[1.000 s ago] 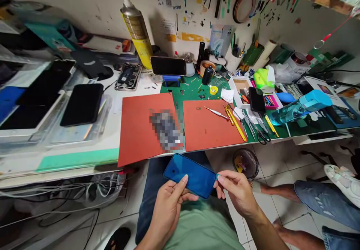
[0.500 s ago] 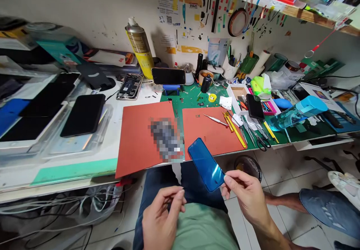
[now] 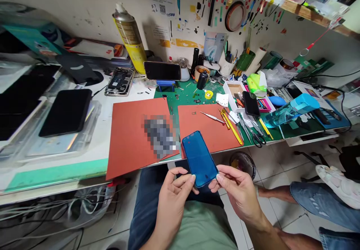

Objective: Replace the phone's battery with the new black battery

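A phone screen covered in blue film [image 3: 199,158] is held over my lap, tilted, just off the bench's front edge. My right hand [image 3: 239,190] pinches its lower right corner between thumb and fingers. At the lower left corner, my left hand [image 3: 177,195] has its thumb and fingertips closed on the edge. Beyond the screen lie two orange mats [image 3: 126,137], the left one bearing a blurred-out, dark phone-shaped item [image 3: 161,135].
A screwdriver [image 3: 212,117], yellow knife [image 3: 232,126] and scissors [image 3: 257,139] lie to the right, near a blue bottle [image 3: 292,109]. An opened phone [image 3: 120,81], spray can [image 3: 131,40] and propped phone [image 3: 162,71] stand behind. Another person's leg [image 3: 317,205] is at right.
My left hand has come up and right to take the screen's lower left corner. The screen has shifted slightly left and turned, losing its bright glare. The whole view has shifted a little.
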The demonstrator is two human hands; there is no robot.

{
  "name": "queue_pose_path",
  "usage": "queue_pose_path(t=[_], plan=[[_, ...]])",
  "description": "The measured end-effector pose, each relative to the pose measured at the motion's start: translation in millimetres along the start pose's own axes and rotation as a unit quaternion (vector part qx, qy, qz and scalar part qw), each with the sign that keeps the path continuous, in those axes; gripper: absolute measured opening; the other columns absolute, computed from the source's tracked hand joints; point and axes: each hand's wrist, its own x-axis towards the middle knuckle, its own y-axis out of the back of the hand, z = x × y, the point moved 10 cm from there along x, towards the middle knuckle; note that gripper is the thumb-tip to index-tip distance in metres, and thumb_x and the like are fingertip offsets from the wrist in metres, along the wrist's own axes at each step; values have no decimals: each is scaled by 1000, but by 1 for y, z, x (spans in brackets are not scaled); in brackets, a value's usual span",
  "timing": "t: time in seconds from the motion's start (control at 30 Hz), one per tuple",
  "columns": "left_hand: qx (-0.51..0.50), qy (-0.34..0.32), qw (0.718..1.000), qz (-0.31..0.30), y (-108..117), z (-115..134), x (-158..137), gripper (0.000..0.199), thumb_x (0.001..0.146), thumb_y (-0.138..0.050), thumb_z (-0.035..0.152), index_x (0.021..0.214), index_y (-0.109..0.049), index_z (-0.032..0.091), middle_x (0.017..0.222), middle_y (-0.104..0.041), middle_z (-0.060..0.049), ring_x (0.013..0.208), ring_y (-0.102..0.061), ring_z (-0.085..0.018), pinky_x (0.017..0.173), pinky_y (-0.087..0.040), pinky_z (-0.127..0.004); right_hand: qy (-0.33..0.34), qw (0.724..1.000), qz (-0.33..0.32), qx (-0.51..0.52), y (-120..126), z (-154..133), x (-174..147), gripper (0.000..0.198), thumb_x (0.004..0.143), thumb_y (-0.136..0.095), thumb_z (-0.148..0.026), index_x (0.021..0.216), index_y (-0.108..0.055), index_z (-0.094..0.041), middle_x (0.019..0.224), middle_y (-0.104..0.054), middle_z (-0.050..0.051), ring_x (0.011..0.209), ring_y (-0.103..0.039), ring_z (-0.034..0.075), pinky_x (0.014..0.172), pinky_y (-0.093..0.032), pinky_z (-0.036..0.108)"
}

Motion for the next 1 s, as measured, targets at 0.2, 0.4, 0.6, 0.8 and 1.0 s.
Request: queue_pose_path(t=[0.2, 0.4, 0.6, 0.8, 1.0], plan=[[-10, 4, 1000, 16, 4, -2, 0, 56, 80, -93, 52, 104, -52, 23, 73, -77, 0, 59, -72, -18, 65, -56, -27, -12, 1000, 8, -15, 2, 5, -1, 35, 90, -89, -40, 117, -82, -19, 87, -85, 10, 75, -82, 23, 76, -68, 39], [16, -37, 998, 39, 2, 12, -7, 51, 80, -92, 56, 95, -56, 22, 72, -76, 0, 57, -73, -19, 61, -60, -28, -18, 998, 30, -42, 14, 10, -5, 35, 89, -91, -43, 114, -83, -20, 85, -84, 11, 74, -80, 23, 76, -67, 38], [40, -90, 995, 35, 0, 11, -8, 36, 90, -83, 52, 93, -62, 22, 72, -76, -3, 57, -75, -21, 58, -61, -29, -55, 992, 34, -111, 30, 22, 3, 43, 80, -95, -49, 108, -85, -16, 78, -82, 13, 70, -78, 27, 71, -68, 39], [258, -264, 929, 6, 24, 57, -9, 19, 95, -77, 31, 77, -78, 24, 58, -71, -3, 49, -69, -20, 56, -54, -30, -17, 969, 126, -212, 59, -9, 36, 47, 71, -99, -50, 103, -88, -18, 74, -80, 10, 67, -77, 28, 67, -67, 37], [410, -398, 819, 53, 72, 127, -9, 16, 94, -69, 15, 88, -79, 25, 63, -72, -1, 52, -67, -17, 59, -52, -27, 64, 955, 224, -186, 81, -63, 89, 55, 64, -98, -58, 101, -85, -19, 74, -78, 9, 62, -71, 26, 62, -63, 41]])
